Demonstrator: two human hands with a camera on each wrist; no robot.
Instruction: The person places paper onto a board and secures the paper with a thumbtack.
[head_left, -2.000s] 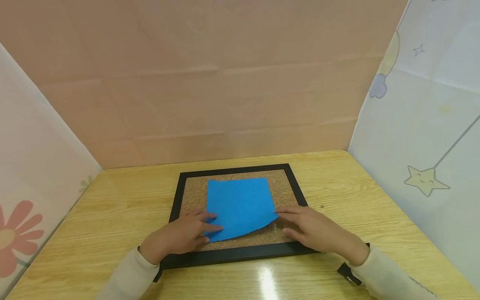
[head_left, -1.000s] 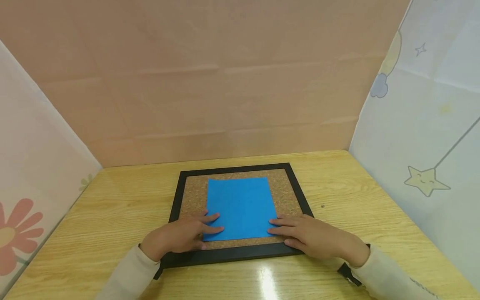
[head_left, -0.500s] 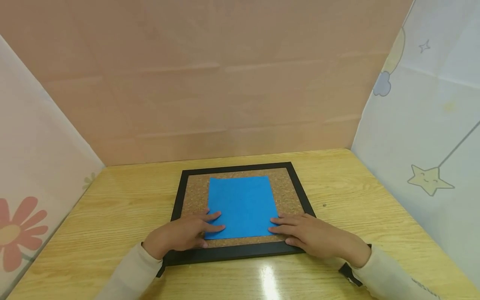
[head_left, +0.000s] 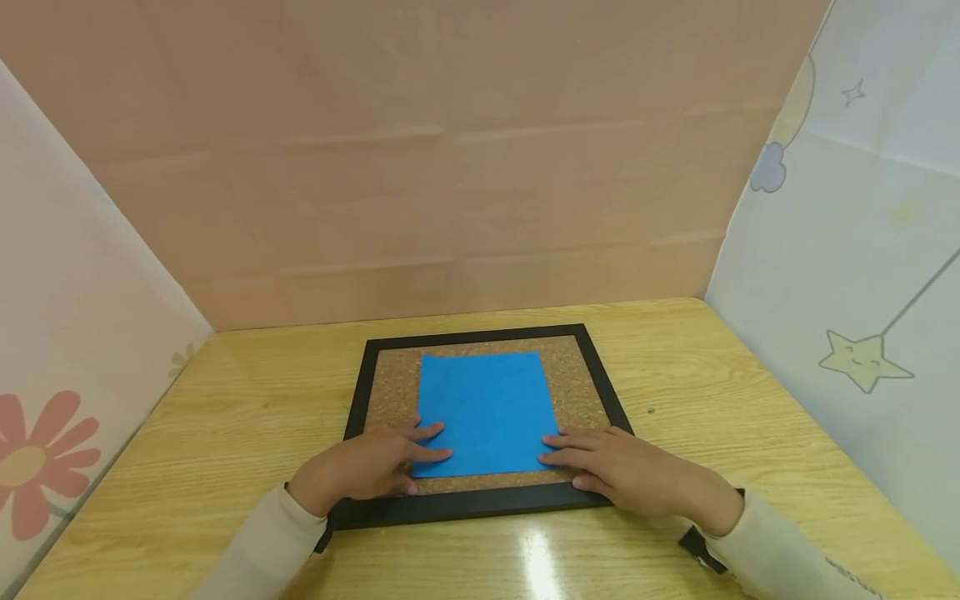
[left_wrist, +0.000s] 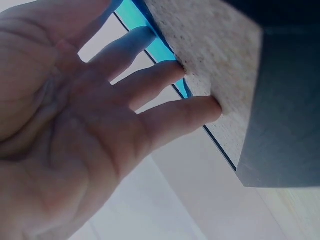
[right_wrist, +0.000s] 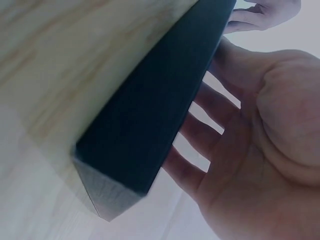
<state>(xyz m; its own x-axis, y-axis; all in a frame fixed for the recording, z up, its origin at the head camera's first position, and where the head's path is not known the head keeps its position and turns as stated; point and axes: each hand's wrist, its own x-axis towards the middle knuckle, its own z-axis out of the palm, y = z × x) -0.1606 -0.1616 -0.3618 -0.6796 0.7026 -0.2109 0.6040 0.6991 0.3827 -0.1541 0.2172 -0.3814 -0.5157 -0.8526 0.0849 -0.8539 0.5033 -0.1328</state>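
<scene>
Where the two hands meet the board, a blue paper sheet (head_left: 487, 412) lies flat on the cork panel (head_left: 581, 392) of a black-framed board (head_left: 465, 502), which rests on a wooden table (head_left: 232, 417). Left hand (head_left: 360, 468): fingers straight and spread, pressing down, with the fingertips (head_left: 438, 454) on the sheet's near left corner and the palm over the cork and the frame's near rail; nothing is gripped. Right hand (head_left: 630, 473): fingers likewise extended and laid flat, tips touching the sheet's near right corner, palm resting across the frame's near right corner. Between the two hands runs the sheet's near edge; the rest of the sheet extends away from both sets of fingertips toward the far rail. Left wrist view: the left hand (left_wrist: 75, 130) shows straight, separated fingers (left_wrist: 175, 117) against the cork, with a sliver of the blue sheet (left_wrist: 132, 15) just beyond them. Right wrist view: the right hand (right_wrist: 250, 150) shows open fingers lying along the dark frame rail (right_wrist: 160, 105), the table's grain beside it. Beyond the board stand a pink backdrop (head_left: 450, 167), a flower-printed cloth (head_left: 45, 467) outside the left hand, and a star-printed cloth (head_left: 862, 358) outside the right hand
</scene>
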